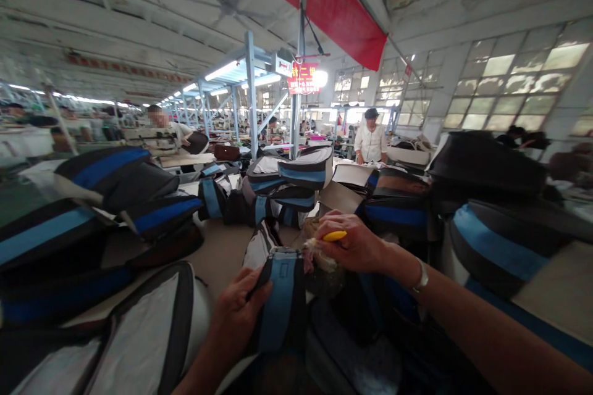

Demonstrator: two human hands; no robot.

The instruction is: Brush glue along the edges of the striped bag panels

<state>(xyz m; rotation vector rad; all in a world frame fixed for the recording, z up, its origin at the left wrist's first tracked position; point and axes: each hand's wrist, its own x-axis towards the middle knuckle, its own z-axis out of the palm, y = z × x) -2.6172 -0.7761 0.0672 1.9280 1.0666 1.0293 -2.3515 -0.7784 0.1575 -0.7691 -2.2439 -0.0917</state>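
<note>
So your left grip (252,296) has the blue-striped piece (277,299) pinched at its side, thumb on top. Your right grip (345,241), just beside that piece's top end, pinches a yellow-handled tool (334,236). More striped pieces (303,173) are piled beyond both grips.

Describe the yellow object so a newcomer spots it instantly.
Below the red banner lie piles of black-and-blue pieces. In front of them, the right hand, bracelet on its wrist, grips the small yellow object. Only it is bright yellow; its neighbours are black, blue or whitish.
</note>
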